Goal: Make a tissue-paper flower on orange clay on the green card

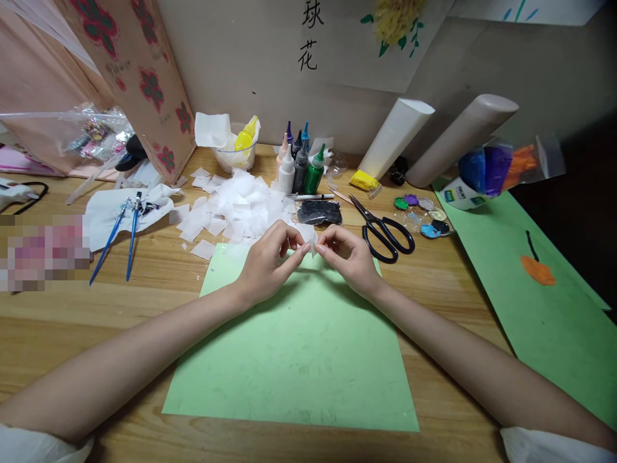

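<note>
Between my two hands is a small piece of thin white paper (307, 233), pinched from both sides. My left hand (272, 260) grips its left side between thumb and forefinger. On the right, the thumb and forefinger of my right hand (351, 260) close on the other edge. Both hands are held over the far edge of a green sheet of paper (294, 360) lying flat on the table. Just beyond my left hand spreads a heap of white paper squares (241, 202). Black-handled scissors (380, 228) lie open to the right of my right hand.
Paint bottles (301, 167) stand behind a packet of black material (319, 212). Two blue brushes (131, 238) rest on a stained tissue at left. A clear bowl (234, 157) holds a yellow bottle. At right are a paint palette (424, 215) and another green sheet (569, 328).
</note>
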Tool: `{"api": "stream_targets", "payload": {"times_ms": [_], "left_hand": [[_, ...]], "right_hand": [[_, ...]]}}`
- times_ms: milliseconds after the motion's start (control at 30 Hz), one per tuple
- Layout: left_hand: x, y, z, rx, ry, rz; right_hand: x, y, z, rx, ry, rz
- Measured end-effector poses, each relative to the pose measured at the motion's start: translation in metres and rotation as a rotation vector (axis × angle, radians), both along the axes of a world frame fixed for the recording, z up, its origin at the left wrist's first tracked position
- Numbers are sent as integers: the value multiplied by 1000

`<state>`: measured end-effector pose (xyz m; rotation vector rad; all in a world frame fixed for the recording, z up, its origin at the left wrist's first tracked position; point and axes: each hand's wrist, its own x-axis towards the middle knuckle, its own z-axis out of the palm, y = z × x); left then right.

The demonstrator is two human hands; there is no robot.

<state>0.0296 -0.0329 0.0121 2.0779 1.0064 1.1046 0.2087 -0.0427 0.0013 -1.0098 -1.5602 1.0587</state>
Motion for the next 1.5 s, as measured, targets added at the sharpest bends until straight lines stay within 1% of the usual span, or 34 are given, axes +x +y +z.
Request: {"api": "stream_targets", "payload": {"times_ms": [233,367,467,567,700,800,933,1067,1200,1500], "left_hand": [[1,1,-2,5,-31,49],[1,1,-4,51,-21,86],[1,1,-4,74,-5,89],[1,1,-3,76,6,88],[1,2,-3,31,26,142],[1,1,-4,54,43,183],[2,-2,-4,184,158,132],[3,-3,-4,198,252,138],[3,-3,-4,209,244,175],[2,-2,-4,225,177,191]], "right_hand": [[0,0,1,-10,5,8],[1,-1,-2,6,12,-7],[0,-2,-2,16,-40,-17],[-2,-2,-1,35,-103,-55],[-3,1,2,62,-124,-93],[-3,1,2,44,-125,-85],[-3,1,2,31,-124,-49],[-2,0,2,40,-153,28],[-1,0,4,49,-176,79],[-1,0,3,35,-176,106]]}}
